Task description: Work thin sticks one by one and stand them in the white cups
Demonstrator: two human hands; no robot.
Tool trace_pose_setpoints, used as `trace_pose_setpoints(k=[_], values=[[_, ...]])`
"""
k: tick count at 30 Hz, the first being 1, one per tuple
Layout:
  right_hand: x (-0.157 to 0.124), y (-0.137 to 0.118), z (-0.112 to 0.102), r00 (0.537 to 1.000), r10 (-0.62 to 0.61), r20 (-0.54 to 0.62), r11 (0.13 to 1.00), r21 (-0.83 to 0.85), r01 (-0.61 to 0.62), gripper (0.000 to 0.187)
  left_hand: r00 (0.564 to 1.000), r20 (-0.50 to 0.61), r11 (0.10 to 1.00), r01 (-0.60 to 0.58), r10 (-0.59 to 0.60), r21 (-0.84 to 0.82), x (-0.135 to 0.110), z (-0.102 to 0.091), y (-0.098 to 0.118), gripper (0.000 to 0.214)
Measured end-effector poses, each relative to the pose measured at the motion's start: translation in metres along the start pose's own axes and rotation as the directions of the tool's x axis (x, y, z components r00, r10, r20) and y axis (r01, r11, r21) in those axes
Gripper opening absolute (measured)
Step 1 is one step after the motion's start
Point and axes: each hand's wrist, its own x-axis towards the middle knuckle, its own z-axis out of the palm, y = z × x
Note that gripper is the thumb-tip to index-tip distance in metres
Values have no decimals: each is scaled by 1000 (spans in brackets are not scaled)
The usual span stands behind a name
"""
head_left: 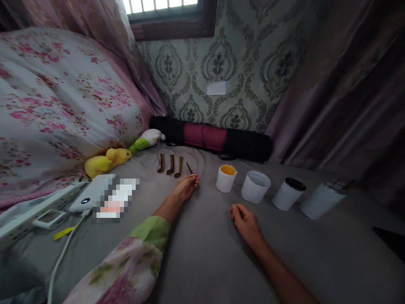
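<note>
My left hand (187, 188) pinches a thin, dark, pointed stick-like piece (190, 168) with a gold glint near the fingertips; its exact kind does not show. Just beyond that hand stand three brass-coloured, L-shaped pieces in a row: a left one (161, 163), a middle one (171, 164) and a right one (179, 167). My right hand (247, 223) hovers low over the sheet with curled fingers and nothing visible in them. Beyond it are a white-wrapped cup with a yellow inside (225, 183) and a wider white cup (255, 192).
Farther right stand a white-wrapped black-rimmed container (285, 198) and a white-wrapped holder (319, 203) with metal parts on top. A black and maroon bag (205, 137) lies along the wall. Left are plush toys (99, 164), a power bank (93, 198), a cable and a power strip (47, 207).
</note>
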Motion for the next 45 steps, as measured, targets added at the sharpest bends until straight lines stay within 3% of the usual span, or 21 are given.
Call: trace_pose_setpoints(k=[14,26,34,45], values=[[-2,-4,-1,999,-25,-23,1000,5,25,37,984,177,1000,6,-4,-9,-36,29,-31,13],[-2,0,-2,1000,10,-19,992,124,-8,38,955,278,979,-147,104,139,-56,33,-46,27],[-3,-2,-4,1000,13,6,979,205,-14,38,939,269,886,-304,216,349,-71,34,-47,33],[-5,-4,-6,1000,-2,22,968,249,-3,37,868,349,670,-495,354,553,-75,31,-51,27]])
